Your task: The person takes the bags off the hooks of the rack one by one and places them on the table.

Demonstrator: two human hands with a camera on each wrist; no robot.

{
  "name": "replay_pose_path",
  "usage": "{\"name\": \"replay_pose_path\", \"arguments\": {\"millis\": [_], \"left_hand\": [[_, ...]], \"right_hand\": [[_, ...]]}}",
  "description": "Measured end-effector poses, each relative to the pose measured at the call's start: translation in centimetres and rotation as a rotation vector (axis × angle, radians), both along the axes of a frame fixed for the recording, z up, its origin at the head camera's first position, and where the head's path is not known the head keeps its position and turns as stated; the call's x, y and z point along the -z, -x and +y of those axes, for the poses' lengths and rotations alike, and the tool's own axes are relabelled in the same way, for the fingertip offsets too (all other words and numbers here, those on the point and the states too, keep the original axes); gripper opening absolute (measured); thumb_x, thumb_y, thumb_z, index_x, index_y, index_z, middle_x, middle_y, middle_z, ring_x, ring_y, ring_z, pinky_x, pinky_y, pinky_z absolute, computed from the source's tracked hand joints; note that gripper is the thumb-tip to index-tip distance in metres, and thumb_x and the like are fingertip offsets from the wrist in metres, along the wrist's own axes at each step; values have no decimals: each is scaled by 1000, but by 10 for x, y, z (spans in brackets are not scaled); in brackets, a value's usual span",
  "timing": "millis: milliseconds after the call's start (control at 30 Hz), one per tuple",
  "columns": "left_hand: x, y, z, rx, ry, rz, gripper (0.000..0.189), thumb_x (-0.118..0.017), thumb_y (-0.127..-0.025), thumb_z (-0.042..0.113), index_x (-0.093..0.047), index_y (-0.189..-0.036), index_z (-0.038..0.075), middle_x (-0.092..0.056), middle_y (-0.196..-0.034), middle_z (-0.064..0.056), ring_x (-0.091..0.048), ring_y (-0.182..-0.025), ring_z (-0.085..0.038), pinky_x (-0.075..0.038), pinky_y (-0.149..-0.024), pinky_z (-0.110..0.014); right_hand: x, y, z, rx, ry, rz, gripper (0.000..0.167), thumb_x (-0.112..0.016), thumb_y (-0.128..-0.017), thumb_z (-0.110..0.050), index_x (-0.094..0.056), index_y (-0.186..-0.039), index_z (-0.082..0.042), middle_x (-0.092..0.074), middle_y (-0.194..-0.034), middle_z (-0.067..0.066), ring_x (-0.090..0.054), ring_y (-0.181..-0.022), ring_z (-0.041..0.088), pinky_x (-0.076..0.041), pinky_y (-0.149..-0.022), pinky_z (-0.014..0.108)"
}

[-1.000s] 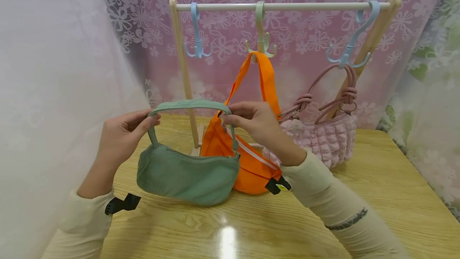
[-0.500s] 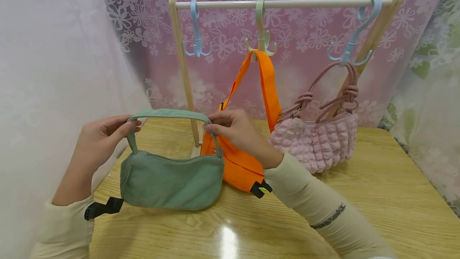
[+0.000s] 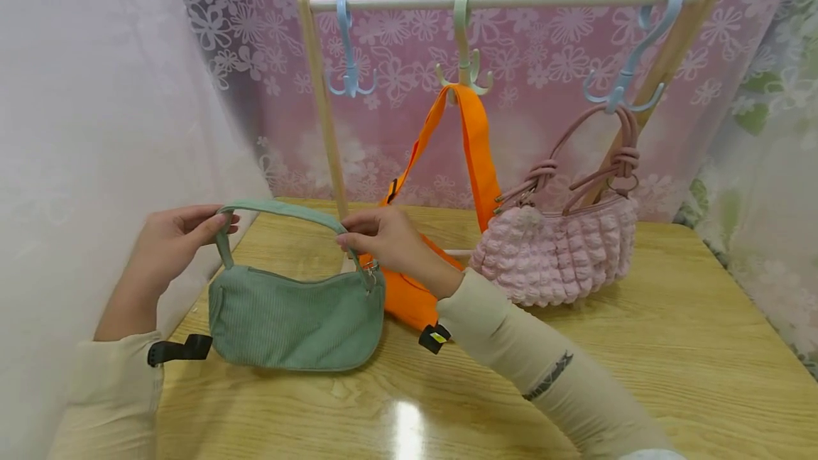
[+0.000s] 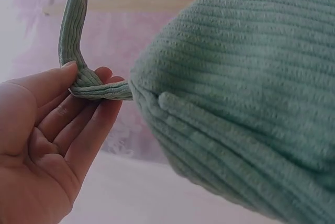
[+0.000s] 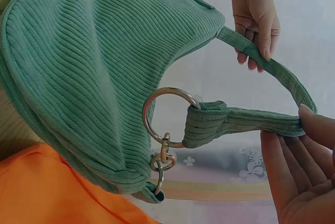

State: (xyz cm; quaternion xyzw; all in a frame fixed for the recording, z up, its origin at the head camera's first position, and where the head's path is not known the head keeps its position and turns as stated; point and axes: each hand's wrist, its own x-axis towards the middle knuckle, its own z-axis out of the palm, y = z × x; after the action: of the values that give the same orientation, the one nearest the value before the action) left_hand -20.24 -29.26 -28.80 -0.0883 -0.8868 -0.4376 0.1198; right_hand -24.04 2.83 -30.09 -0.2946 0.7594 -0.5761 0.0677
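A green corduroy handbag (image 3: 297, 321) hangs by its strap between my two hands, over the left part of the table. My left hand (image 3: 167, 247) pinches the strap near its left bend, thumb on one side and fingers on the other. At the strap's right bend my right hand (image 3: 393, 243) pinches it likewise. The right wrist view shows a metal ring (image 5: 166, 113) and short chain joining the strap to the bag's corner. In the left wrist view the ribbed bag side (image 4: 246, 67) fills the right part. Behind my right hand, an orange bag (image 3: 409, 300) is partly hidden.
A wooden rack with a white rail (image 3: 543, 0) stands at the back. From it hang an unloaded blue hook (image 3: 351, 80), a green hook (image 3: 463, 55) bearing the orange bag's strap, and another blue hook (image 3: 616, 91) bearing a pink puffy bag (image 3: 562, 254). The table (image 3: 613, 375) spreads below.
Both hands have carried the green handbag to the left, away from in front of the orange bag, and its right strap end has dropped a little. The hung bags stay on their hooks.
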Motion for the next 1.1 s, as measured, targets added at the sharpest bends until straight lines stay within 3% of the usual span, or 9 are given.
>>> {"name": "replay_pose_path", "arguments": {"millis": [133,333,500,633,767,900,967,1100], "left_hand": [[9,11,-6,26,-29,-28,47,-57,-99,29,-58,-129,-7,-71,-100,16,-65,-89,7,-49,-80,-9],[18,20,-10,-2,15,-80,52,-54,-100,35,-55,-132,-6,-71,-100,14,-64,-86,9,-51,-94,-29],[27,33,-11,-9,55,-98,53,-51,-101,36,-55,-133,-5,-72,-109,-7,-62,-85,11,-52,-91,-33],[34,47,-11,-8,67,-118,54,-50,-101,39,-54,-135,-4,-65,-120,-21,-61,-84,12,-48,-97,-48],[40,58,-9,-11,87,-159,54,-49,-102,38,-54,-135,-4,-63,-122,-23,-67,-96,-8,-50,-94,-45],[46,66,-5,-5,120,-174,51,-49,-102,36,-55,-133,-5,-64,-121,-23,-63,-110,-33,-55,-86,-36],[49,70,-3,2,119,-181,50,-49,-102,35,-56,-132,-5,-64,-120,-23,-61,-111,-36,-55,-85,-35],[56,75,-1,0,165,-206,48,-50,-103,32,-57,-130,-6,-66,-117,-22,-60,-112,-38,-52,-89,-46]], "right_hand": [[6,5,-6,25,-49,-56,28,-68,-92,-17,-69,-117,-7,-73,-101,6,-70,-86,18,-58,-72,29],[18,14,-15,59,-70,-88,27,-69,-91,-14,-70,-116,-5,-74,-98,6,-71,-87,23,-58,-72,27],[28,19,-21,89,-71,-135,29,-68,-92,-11,-68,-119,-2,-73,-100,8,-71,-88,23,-59,-77,34],[34,24,-23,128,-68,-148,29,-68,-92,-11,-68,-119,-2,-73,-100,9,-71,-87,23,-58,-79,39],[42,30,-25,171,-104,-139,29,-69,-91,-13,-69,-119,-3,-73,-96,6,-70,-79,15,-59,-72,30],[50,36,-25,190,-101,-134,28,-70,-91,-12,-70,-117,-2,-73,-94,8,-70,-79,20,-59,-75,37],[52,39,-25,198,-91,-137,27,-69,-91,-12,-70,-115,-2,-73,-94,10,-70,-81,24,-58,-77,42],[56,43,-25,217,-84,-156,25,-69,-91,-10,-70,-114,0,-73,-97,12,-70,-80,24,-58,-79,45]]}}
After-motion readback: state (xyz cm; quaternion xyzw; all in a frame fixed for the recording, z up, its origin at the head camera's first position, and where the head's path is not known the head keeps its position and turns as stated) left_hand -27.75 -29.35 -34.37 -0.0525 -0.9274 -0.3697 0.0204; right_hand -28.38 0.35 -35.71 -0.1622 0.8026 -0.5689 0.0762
